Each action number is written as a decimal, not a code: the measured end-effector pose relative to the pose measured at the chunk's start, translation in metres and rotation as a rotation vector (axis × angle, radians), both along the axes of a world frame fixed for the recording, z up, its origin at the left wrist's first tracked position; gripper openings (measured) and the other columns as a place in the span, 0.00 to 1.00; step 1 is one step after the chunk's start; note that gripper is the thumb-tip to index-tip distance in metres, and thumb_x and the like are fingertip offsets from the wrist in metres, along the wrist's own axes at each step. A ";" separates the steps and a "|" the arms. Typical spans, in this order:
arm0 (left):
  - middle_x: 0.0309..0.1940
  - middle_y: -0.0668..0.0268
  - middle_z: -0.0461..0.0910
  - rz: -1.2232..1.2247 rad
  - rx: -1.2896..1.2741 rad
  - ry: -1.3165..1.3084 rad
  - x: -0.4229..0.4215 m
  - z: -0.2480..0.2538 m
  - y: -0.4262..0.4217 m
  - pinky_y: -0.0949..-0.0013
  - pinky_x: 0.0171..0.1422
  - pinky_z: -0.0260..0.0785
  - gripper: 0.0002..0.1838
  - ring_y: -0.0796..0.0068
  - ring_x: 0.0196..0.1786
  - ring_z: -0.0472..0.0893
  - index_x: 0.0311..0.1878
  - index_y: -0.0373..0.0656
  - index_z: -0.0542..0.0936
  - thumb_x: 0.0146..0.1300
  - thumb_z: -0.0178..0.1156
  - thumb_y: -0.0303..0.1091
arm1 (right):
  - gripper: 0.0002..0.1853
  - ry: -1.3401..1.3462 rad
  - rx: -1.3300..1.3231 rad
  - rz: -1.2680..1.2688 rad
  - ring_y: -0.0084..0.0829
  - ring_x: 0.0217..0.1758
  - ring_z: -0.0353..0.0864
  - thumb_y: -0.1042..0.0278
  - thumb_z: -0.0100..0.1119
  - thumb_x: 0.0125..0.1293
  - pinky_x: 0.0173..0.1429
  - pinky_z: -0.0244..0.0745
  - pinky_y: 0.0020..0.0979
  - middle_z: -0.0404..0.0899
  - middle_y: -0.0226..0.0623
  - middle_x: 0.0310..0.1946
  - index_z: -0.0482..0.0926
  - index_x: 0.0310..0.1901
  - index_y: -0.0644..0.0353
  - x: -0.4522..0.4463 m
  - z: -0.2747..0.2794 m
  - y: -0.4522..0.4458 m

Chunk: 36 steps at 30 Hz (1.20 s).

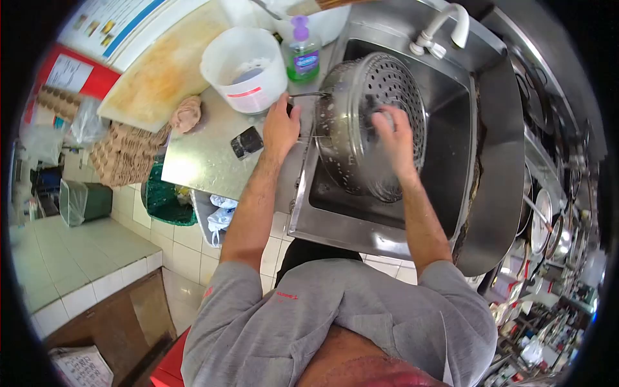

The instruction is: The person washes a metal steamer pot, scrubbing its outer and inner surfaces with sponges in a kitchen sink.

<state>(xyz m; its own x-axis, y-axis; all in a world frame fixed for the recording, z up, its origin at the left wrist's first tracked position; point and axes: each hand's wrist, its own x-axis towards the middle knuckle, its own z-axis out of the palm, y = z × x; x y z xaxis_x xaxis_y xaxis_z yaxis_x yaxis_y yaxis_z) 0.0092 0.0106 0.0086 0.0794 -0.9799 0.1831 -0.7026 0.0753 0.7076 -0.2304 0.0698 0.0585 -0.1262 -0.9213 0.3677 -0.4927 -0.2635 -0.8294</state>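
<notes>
A large metal colander (pixel 340 122) is tipped on its side over the sink, its perforated face turned right. White suds spot its outer wall. My left hand (pixel 282 129) is closed round the colander's looped side handle at the sink's left edge. My right hand (pixel 394 138) is at the perforated face with curled fingers, blurred by motion. A dark patch shows by its fingertips; I cannot make out what it is. Left of my left hand, a wet black block (pixel 247 142), perhaps a sponge, lies on the metal counter (pixel 200 158).
Behind my left hand stand a white plastic tub (pixel 248 71) and a green soap bottle (pixel 302 55) with a purple pump. A white faucet (pixel 445 29) rises behind the sink (pixel 445 161). A crumpled brown lump (pixel 186 115) sits by a stained board (pixel 161 71).
</notes>
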 end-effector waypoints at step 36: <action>0.40 0.67 0.79 -0.092 0.210 1.365 0.052 0.102 0.068 0.72 0.46 0.72 0.13 0.78 0.40 0.78 0.49 0.39 0.76 0.60 0.57 0.24 | 0.29 -1.233 0.214 0.554 0.31 0.52 0.75 0.76 0.56 0.59 0.56 0.72 0.33 0.74 0.40 0.49 0.62 0.63 0.56 0.107 0.077 -0.059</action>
